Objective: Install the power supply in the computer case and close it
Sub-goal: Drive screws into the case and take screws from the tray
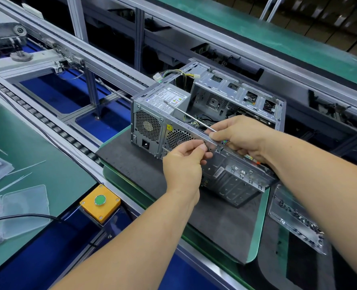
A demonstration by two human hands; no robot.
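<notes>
An open grey computer case lies on a dark foam pad, its open side facing up. The power supply, with a white label on top, sits inside the case at its left rear corner, and its wire bundle sticks out behind. My right hand grips a screwdriver; its long metal shaft points left over the power supply. My left hand pinches a small screw against the case's rear edge, beside the round fan grille.
A yellow box with a green button sits on the front rail. Clear plastic trays with screws lie at the left and right. Roller conveyor rails run diagonally behind the pad.
</notes>
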